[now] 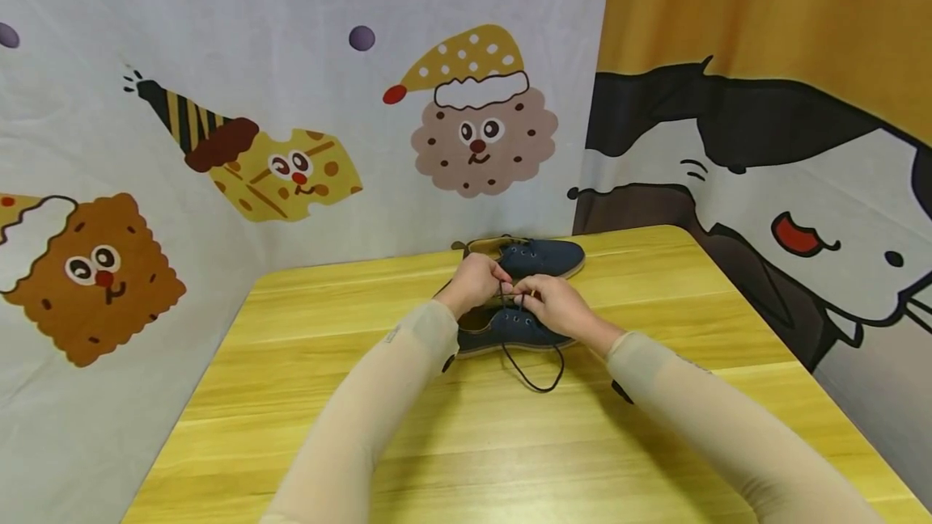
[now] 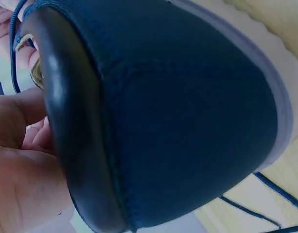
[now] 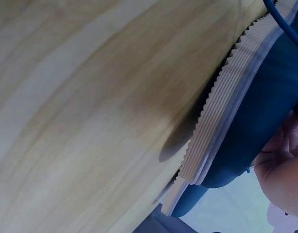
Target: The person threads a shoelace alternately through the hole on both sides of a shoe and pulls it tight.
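Two dark blue lace-up shoes lie side by side at the far part of the table, toes to the right. Over the opening of the near shoe (image 1: 535, 335), my left hand (image 1: 473, 280) pinches its dark shoelace (image 1: 542, 389) between thumb and fingers. Just to the right, my right hand (image 1: 559, 303) pinches the same lace close above the eyelets. The fingertips of both hands nearly meet. A loop of lace hangs over the shoe's near side onto the table. In the left wrist view the shoe's heel (image 2: 187, 131) hides most of the left fingers.
The far shoe (image 1: 559, 255) stands just behind the near one, by the table's back edge. The wood-grain table (image 1: 466, 443) meets a cartoon-printed curtain (image 1: 306, 79) at the back and another printed cloth (image 1: 772, 128) at the right.
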{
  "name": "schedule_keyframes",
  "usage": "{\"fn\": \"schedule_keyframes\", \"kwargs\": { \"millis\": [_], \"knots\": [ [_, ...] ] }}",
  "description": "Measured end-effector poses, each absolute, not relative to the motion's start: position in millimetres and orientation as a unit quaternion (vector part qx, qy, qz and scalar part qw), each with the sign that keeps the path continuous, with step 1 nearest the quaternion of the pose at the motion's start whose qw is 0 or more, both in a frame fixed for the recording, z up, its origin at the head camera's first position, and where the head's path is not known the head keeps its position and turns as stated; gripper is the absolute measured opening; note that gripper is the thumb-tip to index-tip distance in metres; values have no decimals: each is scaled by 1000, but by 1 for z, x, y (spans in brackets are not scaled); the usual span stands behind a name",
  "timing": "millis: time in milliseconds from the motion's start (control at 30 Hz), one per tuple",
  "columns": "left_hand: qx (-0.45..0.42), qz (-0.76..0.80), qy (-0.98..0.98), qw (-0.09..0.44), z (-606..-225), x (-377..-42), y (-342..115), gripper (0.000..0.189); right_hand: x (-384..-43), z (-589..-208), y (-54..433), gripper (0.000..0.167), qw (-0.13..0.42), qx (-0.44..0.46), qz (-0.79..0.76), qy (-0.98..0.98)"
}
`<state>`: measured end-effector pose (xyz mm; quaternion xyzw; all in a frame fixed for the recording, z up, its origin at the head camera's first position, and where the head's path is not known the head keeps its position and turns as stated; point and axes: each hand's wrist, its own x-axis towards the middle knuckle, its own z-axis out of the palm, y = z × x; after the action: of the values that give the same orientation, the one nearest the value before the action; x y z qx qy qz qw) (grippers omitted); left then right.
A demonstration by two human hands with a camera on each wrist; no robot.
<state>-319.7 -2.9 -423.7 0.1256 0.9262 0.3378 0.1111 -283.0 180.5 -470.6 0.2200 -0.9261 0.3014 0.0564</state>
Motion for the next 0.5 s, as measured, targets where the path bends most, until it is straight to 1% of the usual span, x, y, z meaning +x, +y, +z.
{"fn": "schedule_keyframes", "kwargs": {
  "millis": [100,267,433,500],
  "knots": [
    [127,324,929,125,-423,-320,-3,11,-283,-470,180,12,48,213,304,-927],
    [111,322,925,171,-422,-322,-4,13,-284,-473,179,9,41,202,312,-928],
    [152,259,934,195,-422,-326,-4,22,-284,-473,180,7,48,206,315,-925],
    [174,254,926,219,-421,-328,-5,23,-284,-474,180,6,51,208,313,-925]
  ]
}}
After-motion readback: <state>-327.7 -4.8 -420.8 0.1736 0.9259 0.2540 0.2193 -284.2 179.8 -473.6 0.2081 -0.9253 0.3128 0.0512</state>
